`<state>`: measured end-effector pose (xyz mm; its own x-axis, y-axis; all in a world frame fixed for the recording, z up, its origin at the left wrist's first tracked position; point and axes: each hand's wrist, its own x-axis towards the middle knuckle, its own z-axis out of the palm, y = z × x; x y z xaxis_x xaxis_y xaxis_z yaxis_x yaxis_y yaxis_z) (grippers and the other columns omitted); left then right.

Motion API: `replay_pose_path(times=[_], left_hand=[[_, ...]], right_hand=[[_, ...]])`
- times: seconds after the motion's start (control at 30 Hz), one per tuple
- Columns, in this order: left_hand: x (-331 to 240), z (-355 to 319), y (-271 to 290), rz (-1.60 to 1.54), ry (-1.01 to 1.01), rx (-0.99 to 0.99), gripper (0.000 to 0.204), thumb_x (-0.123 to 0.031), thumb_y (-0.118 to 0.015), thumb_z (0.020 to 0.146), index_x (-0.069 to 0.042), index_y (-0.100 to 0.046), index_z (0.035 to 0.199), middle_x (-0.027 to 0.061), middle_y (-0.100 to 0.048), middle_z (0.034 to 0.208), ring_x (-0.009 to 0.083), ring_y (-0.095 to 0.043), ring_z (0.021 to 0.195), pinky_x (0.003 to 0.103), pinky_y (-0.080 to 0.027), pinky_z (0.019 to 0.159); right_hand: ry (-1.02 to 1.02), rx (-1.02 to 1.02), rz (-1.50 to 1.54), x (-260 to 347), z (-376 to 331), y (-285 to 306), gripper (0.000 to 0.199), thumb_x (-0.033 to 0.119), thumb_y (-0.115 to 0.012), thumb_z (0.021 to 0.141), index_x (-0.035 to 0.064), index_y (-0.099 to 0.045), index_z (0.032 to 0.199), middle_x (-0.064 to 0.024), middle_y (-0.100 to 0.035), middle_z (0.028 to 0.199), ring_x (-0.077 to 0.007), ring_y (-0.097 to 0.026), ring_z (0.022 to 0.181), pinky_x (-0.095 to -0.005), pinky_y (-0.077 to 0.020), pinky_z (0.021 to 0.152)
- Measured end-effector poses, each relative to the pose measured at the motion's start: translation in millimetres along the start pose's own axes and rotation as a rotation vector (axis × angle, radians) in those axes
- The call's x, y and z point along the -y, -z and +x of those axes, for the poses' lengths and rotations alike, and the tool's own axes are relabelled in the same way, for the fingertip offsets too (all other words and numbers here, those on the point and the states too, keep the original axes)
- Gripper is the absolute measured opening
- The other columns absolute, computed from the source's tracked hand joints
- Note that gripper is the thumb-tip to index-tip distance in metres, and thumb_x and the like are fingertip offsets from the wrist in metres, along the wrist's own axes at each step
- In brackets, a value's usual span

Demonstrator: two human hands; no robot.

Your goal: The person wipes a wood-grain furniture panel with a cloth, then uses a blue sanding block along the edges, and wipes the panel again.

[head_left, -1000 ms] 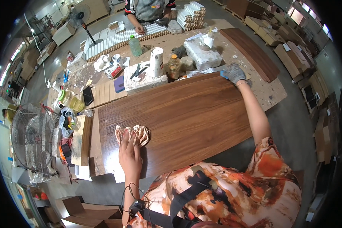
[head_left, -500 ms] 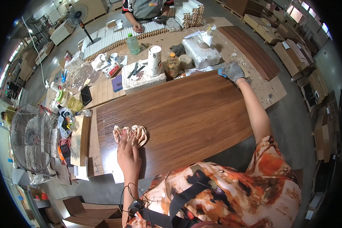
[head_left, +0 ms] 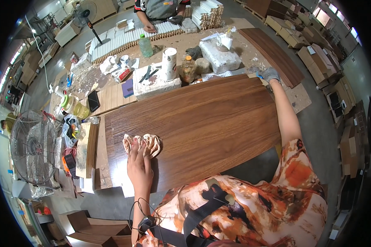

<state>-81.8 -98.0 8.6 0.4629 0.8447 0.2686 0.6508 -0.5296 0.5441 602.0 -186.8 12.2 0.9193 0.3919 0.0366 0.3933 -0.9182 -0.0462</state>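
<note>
A wide brown wood-grain board [head_left: 202,123] lies across the bench before me, with a glossy sheen at its left end. On that left part my left hand [head_left: 140,164], bare, presses a crumpled cream-and-red patterned cloth [head_left: 149,145] against the surface, fingers over it. My right hand [head_left: 271,75] wears a grey glove and is just past the board's far right corner. From its closed fingers pokes a small blue piece [head_left: 259,75]; the kind cannot be made out.
Behind the board stand a white canister [head_left: 169,64], an orange-lidded jar [head_left: 188,69] and a wrapped block [head_left: 220,55]. A phone [head_left: 93,101] and a yellow jug [head_left: 76,108] are left, near a caged fan [head_left: 33,146]. Across the bench a person [head_left: 160,12] handles white strips.
My right hand has moved right with the blue piece, from the board's far edge to beyond its corner. The board has shifted slightly right. My left hand stays on the cloth.
</note>
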Motion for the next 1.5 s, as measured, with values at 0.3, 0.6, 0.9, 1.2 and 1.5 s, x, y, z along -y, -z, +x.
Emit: replay_pose_path(times=[0.3,0.6,0.9,1.2,1.5], left_hand=[[4.0,2.5,-1.8,-0.032,-0.020,0.003,0.035,-0.011,-0.057,0.100,-0.007,-0.069,0.132,0.0166,-0.057,0.149,0.0376,-0.054,0.137,0.045,-0.042,0.114],[13.3,-3.5,-9.0,0.006,-0.032,-0.017,0.036,-0.015,-0.063,0.097,-0.009,-0.069,0.132,0.0160,-0.059,0.146,0.0368,-0.057,0.132,0.046,-0.045,0.111],[24.9,-6.6,-9.6,0.048,-0.125,-0.002,0.038,-0.017,-0.062,0.099,-0.008,-0.067,0.135,0.0184,-0.056,0.149,0.0387,-0.056,0.132,0.047,-0.044,0.112],[26.4,-4.5,-9.0,0.016,-0.180,-0.050,0.034,-0.015,-0.057,0.101,-0.005,-0.069,0.131,0.0178,-0.058,0.148,0.0374,-0.057,0.131,0.044,-0.046,0.110],[20.7,-6.7,-12.6,0.006,-0.131,-0.045,0.033,-0.018,-0.059,0.100,-0.007,-0.070,0.130,0.0155,-0.058,0.147,0.0365,-0.058,0.130,0.044,-0.047,0.109]], right_hand=[[0.237,-0.016,-0.014,-55.6,3.7,-22.1,0.064,0.062,-0.063,0.093,0.0034,-0.075,0.114,-0.0213,-0.075,0.111,-0.0402,-0.071,0.098,-0.0503,-0.0521,0.084],[-0.027,-0.121,0.426,-137.6,-154.2,-60.9,0.068,0.059,-0.057,0.099,-0.0032,-0.070,0.122,-0.0276,-0.069,0.124,-0.0436,-0.064,0.118,-0.0465,-0.0479,0.099],[0.146,-0.450,0.886,-154.9,-172.9,-117.7,0.051,0.047,-0.060,0.103,0.0006,-0.068,0.123,-0.0210,-0.068,0.122,-0.0341,-0.062,0.117,-0.0421,-0.0477,0.103],[0.054,-0.404,0.949,-129.4,-176.7,-91.3,0.058,0.050,-0.063,0.100,-0.0041,-0.067,0.122,-0.0220,-0.070,0.122,-0.0332,-0.064,0.114,-0.0406,-0.0475,0.103],[0.015,-0.416,0.933,-127.0,-170.3,-79.3,0.057,0.050,-0.061,0.101,-0.0034,-0.072,0.118,-0.0212,-0.073,0.117,-0.0320,-0.067,0.109,-0.0416,-0.0494,0.099]])
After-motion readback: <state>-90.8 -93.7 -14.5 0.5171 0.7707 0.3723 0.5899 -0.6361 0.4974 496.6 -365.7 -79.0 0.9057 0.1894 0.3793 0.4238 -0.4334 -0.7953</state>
